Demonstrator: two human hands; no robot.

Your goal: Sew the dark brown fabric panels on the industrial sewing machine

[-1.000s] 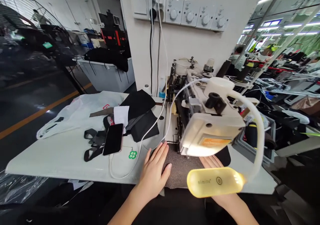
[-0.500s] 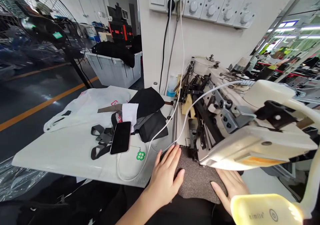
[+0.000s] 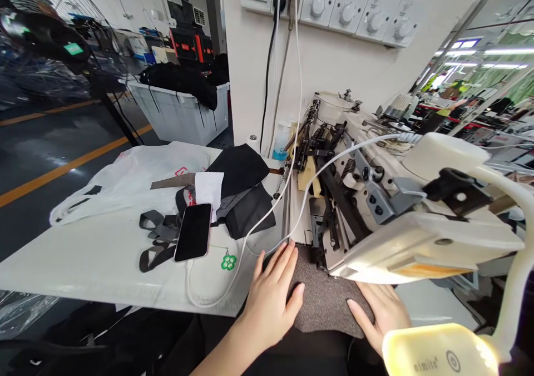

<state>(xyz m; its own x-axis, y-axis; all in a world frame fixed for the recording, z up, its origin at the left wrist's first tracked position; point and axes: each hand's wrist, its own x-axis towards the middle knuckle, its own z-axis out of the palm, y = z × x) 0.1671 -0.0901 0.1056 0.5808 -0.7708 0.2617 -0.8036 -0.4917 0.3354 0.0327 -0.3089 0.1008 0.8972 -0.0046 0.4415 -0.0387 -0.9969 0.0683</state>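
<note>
A piece of dark brown-grey fabric (image 3: 323,298) lies under the front of a sewing machine (image 3: 400,237), its near edge hanging toward my lap. My left hand (image 3: 273,298) rests flat on the fabric's left side, fingers stretched forward and thumb apart. On the right side my right hand (image 3: 379,312) lies on the cloth with its thumb spread; its other fingertips pass out of sight beneath the machine head. The machine's head hides the far part of the fabric and the needle area.
Left on the white table (image 3: 104,259) are a phone (image 3: 193,232) on a white cable, grey straps (image 3: 156,242), dark fabric pieces (image 3: 242,181), and a plastic bag (image 3: 125,176). A lit lamp (image 3: 442,351) stands close by my right hand. Behind is a grey bin (image 3: 179,114).
The whole view has shifted slightly, so the scene sits a little further left. Both hands and the fabric keep nearly the same position against the machine.
</note>
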